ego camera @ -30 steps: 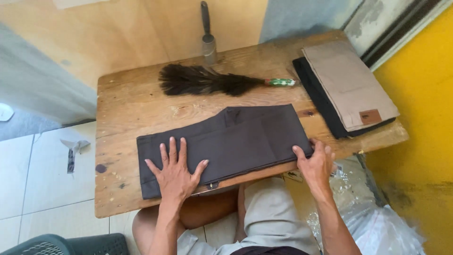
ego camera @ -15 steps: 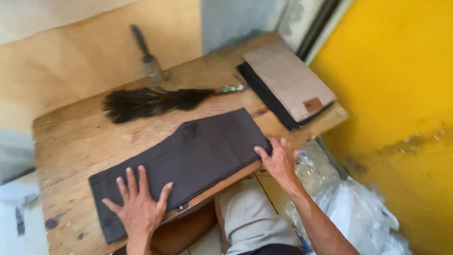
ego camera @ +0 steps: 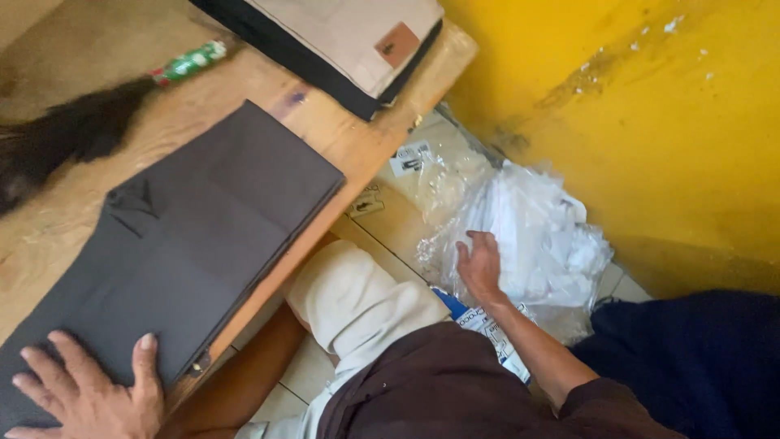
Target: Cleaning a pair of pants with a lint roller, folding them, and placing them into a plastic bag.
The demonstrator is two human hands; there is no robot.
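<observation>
We see left hand [ego camera: 85, 390] flat, fingers apart, on dark folded trousers [ego camera: 187, 236]; right hand [ego camera: 479, 264] open on clear plastic bags [ego camera: 536, 236]; feather duster [ego camera: 73, 130], folded stack [ego camera: 341, 41] beyond trousers.

Left hand [ego camera: 89, 390] cut off at bottom edge, wrist out of frame. Dark folded trousers [ego camera: 187, 236] run off the left edge; the end under the palm is unseen. Feather duster [ego camera: 73, 130] motion-blurred, brush cropped at left. Folded beige and black garments [ego camera: 341, 41] cropped by top edge. Right hand [ego camera: 479, 264] fingertips sunk in the clear plastic bags [ego camera: 528, 236]; grip unclear.
</observation>
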